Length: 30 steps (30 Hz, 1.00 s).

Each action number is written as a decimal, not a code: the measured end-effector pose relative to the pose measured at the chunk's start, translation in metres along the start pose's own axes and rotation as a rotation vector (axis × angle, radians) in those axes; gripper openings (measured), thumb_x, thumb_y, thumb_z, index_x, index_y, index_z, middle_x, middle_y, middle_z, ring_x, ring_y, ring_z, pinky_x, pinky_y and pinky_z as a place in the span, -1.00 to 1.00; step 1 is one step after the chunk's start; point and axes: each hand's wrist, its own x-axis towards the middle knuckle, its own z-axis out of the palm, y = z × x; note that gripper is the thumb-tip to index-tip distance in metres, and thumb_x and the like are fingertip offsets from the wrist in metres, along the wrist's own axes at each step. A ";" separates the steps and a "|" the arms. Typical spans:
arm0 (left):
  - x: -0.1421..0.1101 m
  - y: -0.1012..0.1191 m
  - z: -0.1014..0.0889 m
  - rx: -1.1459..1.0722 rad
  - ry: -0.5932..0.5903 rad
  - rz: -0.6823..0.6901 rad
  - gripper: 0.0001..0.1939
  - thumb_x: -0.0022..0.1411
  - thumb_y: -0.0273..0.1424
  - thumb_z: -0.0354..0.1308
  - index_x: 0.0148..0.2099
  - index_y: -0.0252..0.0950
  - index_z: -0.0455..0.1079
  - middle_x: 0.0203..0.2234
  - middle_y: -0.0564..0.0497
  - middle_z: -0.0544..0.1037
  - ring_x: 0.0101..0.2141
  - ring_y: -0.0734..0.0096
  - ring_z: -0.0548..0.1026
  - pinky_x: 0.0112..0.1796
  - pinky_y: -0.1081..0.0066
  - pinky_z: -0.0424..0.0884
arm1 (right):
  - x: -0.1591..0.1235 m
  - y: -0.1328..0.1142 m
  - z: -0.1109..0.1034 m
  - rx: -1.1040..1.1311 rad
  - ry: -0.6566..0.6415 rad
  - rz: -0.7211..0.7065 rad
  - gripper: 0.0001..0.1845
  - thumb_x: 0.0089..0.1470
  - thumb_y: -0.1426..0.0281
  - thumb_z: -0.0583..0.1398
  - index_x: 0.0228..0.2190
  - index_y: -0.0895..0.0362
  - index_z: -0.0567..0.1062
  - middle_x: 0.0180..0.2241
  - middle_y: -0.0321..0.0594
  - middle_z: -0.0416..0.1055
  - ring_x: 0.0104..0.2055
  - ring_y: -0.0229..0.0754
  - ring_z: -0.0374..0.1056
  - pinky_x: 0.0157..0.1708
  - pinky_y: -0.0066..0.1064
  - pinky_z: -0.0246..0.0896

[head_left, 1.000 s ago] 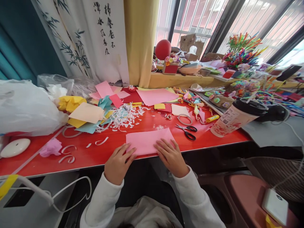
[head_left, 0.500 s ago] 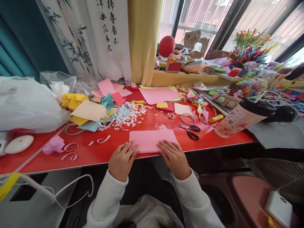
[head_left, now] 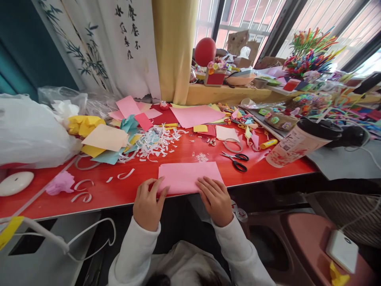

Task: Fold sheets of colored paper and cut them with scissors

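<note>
A pink sheet of paper (head_left: 189, 175) lies flat at the near edge of the red table (head_left: 119, 190). My left hand (head_left: 147, 204) rests at the sheet's near left corner, fingers stretched forward onto the paper. My right hand (head_left: 216, 198) lies over the near right corner, fingers extended and pressing on the sheet. Both wrists hang past the table edge. Black-handled scissors (head_left: 238, 161) lie just right of the sheet, apart from both hands.
White paper shreds (head_left: 157, 145) and loose coloured sheets (head_left: 105, 139) lie behind the pink sheet. A plastic bag (head_left: 32, 133) fills the left. A lidded drink cup (head_left: 300, 143) lies tilted at right. A white mouse (head_left: 14, 183), paper curls (head_left: 80, 190) and a cluttered windowsill (head_left: 238, 85) surround.
My hands have stayed on the near corners of the pink sheet, with the left fingers shifting slightly onto it. The view has swung a little; the sheet lies in the same place.
</note>
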 end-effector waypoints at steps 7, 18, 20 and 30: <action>-0.014 0.000 -0.005 -0.176 -0.003 -0.047 -0.68 0.21 -0.25 0.02 -0.05 -0.29 0.36 -0.25 -0.09 0.44 -0.15 0.22 0.36 -0.06 0.23 0.27 | -0.012 0.000 0.000 0.059 0.047 -0.002 -0.72 0.14 0.45 0.07 -0.11 0.08 0.44 -0.12 -0.24 0.47 0.02 -0.20 0.30 0.03 -0.27 0.08; -0.014 -0.005 -0.009 -0.027 -0.150 0.068 -0.68 0.28 -0.33 -0.09 -0.01 -0.25 0.38 -0.30 -0.10 0.42 -0.23 0.26 0.34 -0.17 0.25 0.23 | -0.001 -0.014 -0.005 0.055 -0.049 -0.142 -0.65 0.14 0.48 0.07 -0.02 0.13 0.37 -0.02 -0.17 0.38 0.12 -0.19 0.19 0.11 -0.26 0.07; -0.012 -0.004 -0.009 0.027 -0.150 0.079 -0.67 0.28 -0.32 -0.09 -0.01 -0.24 0.39 -0.32 -0.11 0.42 -0.26 0.26 0.32 -0.21 0.25 0.22 | 0.001 -0.018 -0.004 0.044 -0.103 -0.183 -0.62 0.15 0.46 0.07 0.02 0.10 0.33 0.01 -0.21 0.36 0.13 -0.20 0.17 0.11 -0.29 0.07; -0.008 -0.005 -0.009 0.128 -0.207 0.089 -0.66 0.27 -0.32 -0.08 0.01 -0.21 0.39 -0.37 -0.09 0.39 -0.29 0.24 0.30 -0.26 0.25 0.19 | 0.000 -0.026 0.004 0.053 -0.144 -0.080 -0.65 0.16 0.36 0.06 0.00 0.09 0.34 0.00 -0.21 0.37 0.13 -0.15 0.17 0.15 -0.17 -0.10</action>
